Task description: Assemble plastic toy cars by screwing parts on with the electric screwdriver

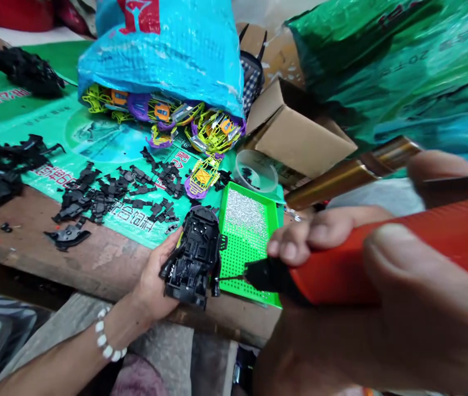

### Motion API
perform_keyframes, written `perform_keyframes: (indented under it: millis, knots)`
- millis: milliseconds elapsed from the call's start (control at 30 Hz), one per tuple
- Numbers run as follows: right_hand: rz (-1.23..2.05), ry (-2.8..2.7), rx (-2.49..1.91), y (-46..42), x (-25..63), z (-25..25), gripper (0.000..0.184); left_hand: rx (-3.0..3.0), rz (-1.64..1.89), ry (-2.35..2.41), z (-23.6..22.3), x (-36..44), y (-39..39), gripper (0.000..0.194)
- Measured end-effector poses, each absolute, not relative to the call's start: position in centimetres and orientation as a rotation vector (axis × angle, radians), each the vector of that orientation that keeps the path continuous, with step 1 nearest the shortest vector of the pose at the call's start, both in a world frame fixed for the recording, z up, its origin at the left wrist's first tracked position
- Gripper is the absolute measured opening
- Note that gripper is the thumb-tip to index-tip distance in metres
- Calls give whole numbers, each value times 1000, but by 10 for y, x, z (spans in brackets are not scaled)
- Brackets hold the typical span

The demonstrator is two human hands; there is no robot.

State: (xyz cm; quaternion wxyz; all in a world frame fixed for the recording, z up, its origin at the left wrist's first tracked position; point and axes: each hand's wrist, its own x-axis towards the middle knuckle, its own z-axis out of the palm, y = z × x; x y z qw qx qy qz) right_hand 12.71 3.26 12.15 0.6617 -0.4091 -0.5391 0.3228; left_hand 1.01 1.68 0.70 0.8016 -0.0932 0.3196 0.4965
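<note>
My left hand (156, 275) grips a black toy car chassis (192, 256) from its left side, underside turned up. Wrapped around a red electric screwdriver (341, 264) is my right hand (415, 308), large and close to the camera. The thin driver bit (232, 278) points left, its tip at the right edge of the chassis; whether it touches is unclear. Just beyond lies a bright green perforated tray (240, 258) with many small silvery screws (244, 212) heaped at its far end.
Black plastic parts (102, 192) lie scattered on a green plastic sheet (52, 121). A blue sack (163, 55) spills yellow-and-purple toy car bodies (217, 132). A clear round tub (256, 170) and a cardboard box (295, 129) stand behind the tray. The wooden table edge (72, 264) runs in front.
</note>
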Motion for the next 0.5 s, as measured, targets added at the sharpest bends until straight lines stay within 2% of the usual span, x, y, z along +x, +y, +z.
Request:
perform_keyframes:
  millis: [100,200,300,367,433,500]
  knots:
    - [792,-1220,-891,30,117,109,16,-226,1104,750,8,10,17,34]
    - [726,-1205,-946,28,110,99,7,-248,1082,805,5,10,14,33]
    - [697,-1171,-959,27,105,95,27,-179,1143,781,-2,10,10,20]
    - [712,-1174,-958,27,105,94,34,-142,1188,767,-5,11,8,17]
    - [704,-1167,-965,26,107,93,33,-139,1175,766,-4,11,9,20]
    - [713,-1189,-970,26,111,91,30,-149,1133,753,2,11,12,32]
